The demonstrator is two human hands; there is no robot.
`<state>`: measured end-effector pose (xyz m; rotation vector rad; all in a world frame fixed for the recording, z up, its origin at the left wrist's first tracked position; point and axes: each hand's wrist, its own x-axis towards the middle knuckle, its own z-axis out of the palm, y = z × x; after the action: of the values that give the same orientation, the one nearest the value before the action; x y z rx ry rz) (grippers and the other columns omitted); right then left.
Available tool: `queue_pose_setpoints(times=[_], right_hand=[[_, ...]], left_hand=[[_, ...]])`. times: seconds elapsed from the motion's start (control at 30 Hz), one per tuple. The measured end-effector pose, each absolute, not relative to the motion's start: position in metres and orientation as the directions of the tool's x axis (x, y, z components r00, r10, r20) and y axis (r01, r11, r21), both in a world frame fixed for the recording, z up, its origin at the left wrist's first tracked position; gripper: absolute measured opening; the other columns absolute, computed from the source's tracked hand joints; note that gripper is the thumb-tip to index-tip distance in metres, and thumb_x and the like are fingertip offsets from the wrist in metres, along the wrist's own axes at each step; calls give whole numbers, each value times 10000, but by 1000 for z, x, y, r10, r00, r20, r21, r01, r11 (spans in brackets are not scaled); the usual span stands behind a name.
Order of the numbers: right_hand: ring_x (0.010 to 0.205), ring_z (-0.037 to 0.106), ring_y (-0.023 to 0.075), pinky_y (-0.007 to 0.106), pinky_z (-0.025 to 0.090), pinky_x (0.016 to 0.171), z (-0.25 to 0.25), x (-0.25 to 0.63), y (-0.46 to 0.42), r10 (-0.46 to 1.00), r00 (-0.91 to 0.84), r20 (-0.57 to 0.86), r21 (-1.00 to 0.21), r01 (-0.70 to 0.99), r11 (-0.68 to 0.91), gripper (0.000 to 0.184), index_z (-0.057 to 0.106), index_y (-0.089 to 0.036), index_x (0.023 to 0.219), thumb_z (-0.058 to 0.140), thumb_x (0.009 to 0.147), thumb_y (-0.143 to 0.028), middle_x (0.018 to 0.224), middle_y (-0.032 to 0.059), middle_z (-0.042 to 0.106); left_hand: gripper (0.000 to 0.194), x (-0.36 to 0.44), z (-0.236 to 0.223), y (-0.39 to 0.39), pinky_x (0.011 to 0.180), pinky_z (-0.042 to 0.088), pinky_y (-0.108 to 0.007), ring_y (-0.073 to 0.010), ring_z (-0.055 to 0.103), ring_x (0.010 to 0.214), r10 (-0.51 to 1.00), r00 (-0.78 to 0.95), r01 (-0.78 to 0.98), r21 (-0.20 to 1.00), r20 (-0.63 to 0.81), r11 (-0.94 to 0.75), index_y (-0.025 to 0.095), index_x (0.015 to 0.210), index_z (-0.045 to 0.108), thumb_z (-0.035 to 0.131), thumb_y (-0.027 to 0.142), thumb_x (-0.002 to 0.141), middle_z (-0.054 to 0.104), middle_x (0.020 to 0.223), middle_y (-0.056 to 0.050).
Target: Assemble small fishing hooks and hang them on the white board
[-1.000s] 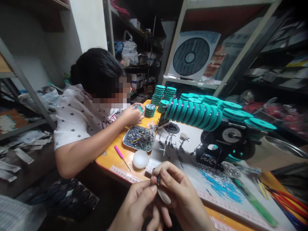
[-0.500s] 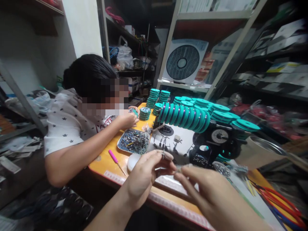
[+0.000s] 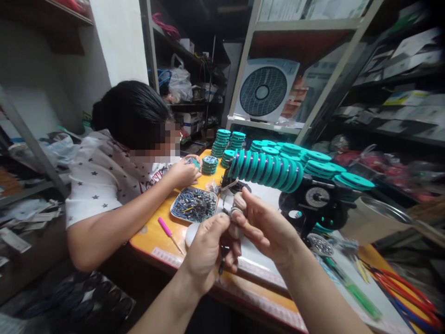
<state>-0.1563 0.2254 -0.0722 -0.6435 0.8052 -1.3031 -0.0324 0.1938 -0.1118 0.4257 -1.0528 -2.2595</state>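
My left hand is closed in a pinch at the table's front edge. A thin dark piece hangs below its fingers, and a small dark tip shows above them near the thumb. My right hand meets it, fingertips pressed together close to the left thumb; whatever is between them is hidden. Pale coverings wrap some fingertips. Just beyond stands a black winding device carrying a row of teal spools. A tray of small blue and dark pieces lies left of my hands.
A co-worker sits at the left, holding a teal spool. Stacked teal spools line the back. A pink-handled screwdriver lies front left. On the right are a can, a green tool and coiled red tubing.
My right hand has moved left and up, turning upright to meet my left fingers. The left hand has tilted, and the dark piece now hangs below it. The green tool has come into sight.
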Motion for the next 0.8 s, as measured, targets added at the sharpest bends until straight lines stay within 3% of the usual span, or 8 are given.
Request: queue_pose_setpoints(times=[0.13,0.27,0.53,0.7,0.8], right_hand=[[206,394,49,117,229,217,-73,-145,219,-973,-28,-229,-750,643,158,435,414,-176,630,286,973,-410,451,-48,511],[213,395,50,106,242,212,-74,-142,216,-976,-64,-209,-750,651,118,391,405,-184,640,324,968,-382,445,-57,485],[218,397,42,91,235,220,-78,-144,217,-981,-56,-188,-772,625,112,365,390,-189,664,331,970,-379,453,-58,491],[223,403,38,83,224,223,-79,-150,218,-980,-66,-185,-799,592,111,338,393,-192,686,349,966,-376,474,-57,514],[225,402,36,79,218,227,-81,-152,217,-982,-66,-177,-805,583,106,326,390,-193,684,377,955,-375,472,-56,515]], left_hand=[[317,-33,-116,198,353,423,-170,-58,455,301,-693,-719,430,754,-46,-496,122,697,564,476,366,879,586,495,-1],[356,-29,-115,202,351,432,-163,-53,467,292,-685,-727,442,722,-59,-532,119,597,535,481,334,876,590,485,-3],[342,-25,-121,210,375,456,-182,-46,440,300,-656,-747,437,665,-107,-606,119,681,558,431,332,916,586,496,0],[222,-21,-120,213,347,211,-84,16,188,370,-660,-742,470,613,-116,-635,100,835,569,499,297,912,554,563,25],[205,-19,-119,213,372,168,-93,9,156,401,-663,-741,474,614,-109,-631,101,817,547,511,280,910,539,557,27]])
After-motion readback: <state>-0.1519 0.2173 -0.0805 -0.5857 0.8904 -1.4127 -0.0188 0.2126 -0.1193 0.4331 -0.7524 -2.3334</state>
